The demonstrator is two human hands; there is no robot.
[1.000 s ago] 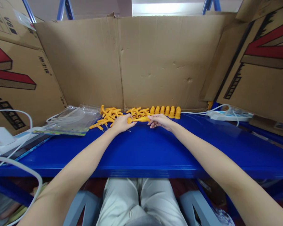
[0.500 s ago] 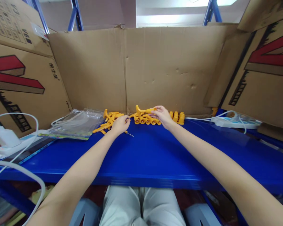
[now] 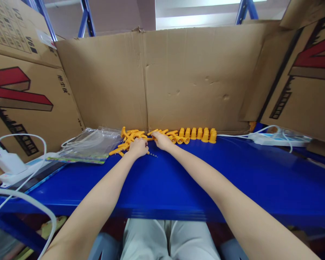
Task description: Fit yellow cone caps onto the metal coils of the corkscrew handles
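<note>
Left hand [image 3: 139, 146] curls at piled yellow corkscrews [image 3: 129, 138], right hand [image 3: 162, 141] at a tool row [image 3: 180, 140], presumably laid side by side against tangling; whether either grips cannot be told.

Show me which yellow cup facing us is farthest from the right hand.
The rightmost cup with its mouth toward us; the visible others like it lie nearer the right hand.

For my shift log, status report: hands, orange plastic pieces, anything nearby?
Left hand at jumbled orange T-handled plastic corkscrews, hold unclear. Right hand at neighbouring orange handled pieces, hold unclear. Transparent plastic bag left of the jumble.
</note>
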